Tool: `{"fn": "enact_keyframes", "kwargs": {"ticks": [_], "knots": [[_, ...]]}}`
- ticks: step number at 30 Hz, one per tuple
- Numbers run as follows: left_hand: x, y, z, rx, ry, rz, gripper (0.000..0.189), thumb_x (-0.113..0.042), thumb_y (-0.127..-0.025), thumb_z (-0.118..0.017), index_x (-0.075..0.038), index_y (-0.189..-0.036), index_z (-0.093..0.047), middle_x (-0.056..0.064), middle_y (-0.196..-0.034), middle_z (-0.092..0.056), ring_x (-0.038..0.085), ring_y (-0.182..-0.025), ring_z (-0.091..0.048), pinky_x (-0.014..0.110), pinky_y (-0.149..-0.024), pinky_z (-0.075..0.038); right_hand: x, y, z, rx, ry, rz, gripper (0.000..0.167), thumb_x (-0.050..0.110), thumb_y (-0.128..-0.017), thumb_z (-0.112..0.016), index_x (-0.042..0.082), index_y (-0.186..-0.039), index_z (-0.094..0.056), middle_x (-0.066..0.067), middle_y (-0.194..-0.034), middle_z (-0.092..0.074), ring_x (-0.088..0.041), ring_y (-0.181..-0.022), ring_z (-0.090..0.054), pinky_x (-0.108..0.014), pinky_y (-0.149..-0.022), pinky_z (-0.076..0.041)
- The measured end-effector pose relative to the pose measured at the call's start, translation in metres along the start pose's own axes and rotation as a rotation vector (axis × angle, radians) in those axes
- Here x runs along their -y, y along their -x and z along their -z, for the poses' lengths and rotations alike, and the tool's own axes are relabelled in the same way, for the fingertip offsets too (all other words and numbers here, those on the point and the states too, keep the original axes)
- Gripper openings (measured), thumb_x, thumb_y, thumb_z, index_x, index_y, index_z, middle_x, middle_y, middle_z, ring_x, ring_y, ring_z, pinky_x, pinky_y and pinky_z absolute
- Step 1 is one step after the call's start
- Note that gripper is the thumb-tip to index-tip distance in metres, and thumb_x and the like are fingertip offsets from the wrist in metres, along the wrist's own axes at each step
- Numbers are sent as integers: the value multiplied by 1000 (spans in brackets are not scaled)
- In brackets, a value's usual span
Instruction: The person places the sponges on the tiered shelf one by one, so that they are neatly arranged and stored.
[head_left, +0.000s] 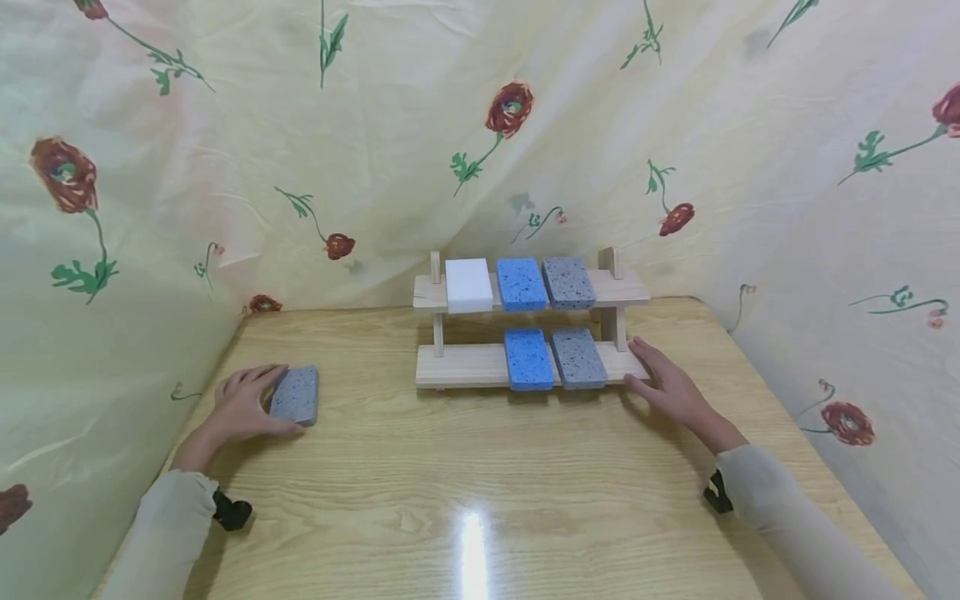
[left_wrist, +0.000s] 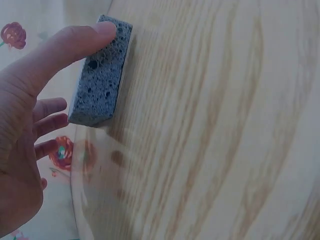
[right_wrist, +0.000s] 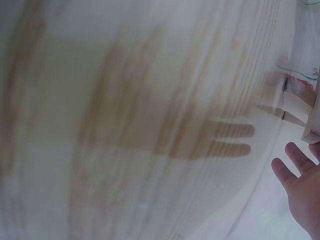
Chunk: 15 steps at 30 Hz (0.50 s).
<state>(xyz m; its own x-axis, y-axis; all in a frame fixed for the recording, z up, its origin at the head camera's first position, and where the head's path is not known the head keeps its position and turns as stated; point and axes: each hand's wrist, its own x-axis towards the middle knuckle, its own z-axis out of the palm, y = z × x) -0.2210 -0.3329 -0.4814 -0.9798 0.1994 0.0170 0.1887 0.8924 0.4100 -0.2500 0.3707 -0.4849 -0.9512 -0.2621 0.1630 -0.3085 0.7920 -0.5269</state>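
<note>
At the left of the table, my left hand grips a grey speckled sponge between thumb and fingers. The left wrist view shows the thumb pressed on the side of this sponge, which is close to the tabletop. A two-tier wooden rack stands at the back. My right hand holds the right end of its lower shelf, with the thumb at the front edge and a finger farther back. In the right wrist view, some fingers are extended beside the rack; the thumb is out of sight.
On the upper shelf lie a white sponge, a blue sponge and a grey sponge. The lower shelf bears another blue sponge and grey sponge. Flowered cloth surrounds the wooden table.
</note>
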Motion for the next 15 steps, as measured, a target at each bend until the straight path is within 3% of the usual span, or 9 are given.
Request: {"fn": "enact_keyframes", "kwargs": {"ticks": [15], "knots": [[4,0,-1,12,-3,14,122,-56,-64,-90,1,-155,-34,33,-154,-35,58,-137,-23,72,-105,-17,0,1,0,5,-11,-4,74,35,-101,-61,0,-158,-30,-26,-166,-23,-53,-150,-21,-70,-117,-20]]}}
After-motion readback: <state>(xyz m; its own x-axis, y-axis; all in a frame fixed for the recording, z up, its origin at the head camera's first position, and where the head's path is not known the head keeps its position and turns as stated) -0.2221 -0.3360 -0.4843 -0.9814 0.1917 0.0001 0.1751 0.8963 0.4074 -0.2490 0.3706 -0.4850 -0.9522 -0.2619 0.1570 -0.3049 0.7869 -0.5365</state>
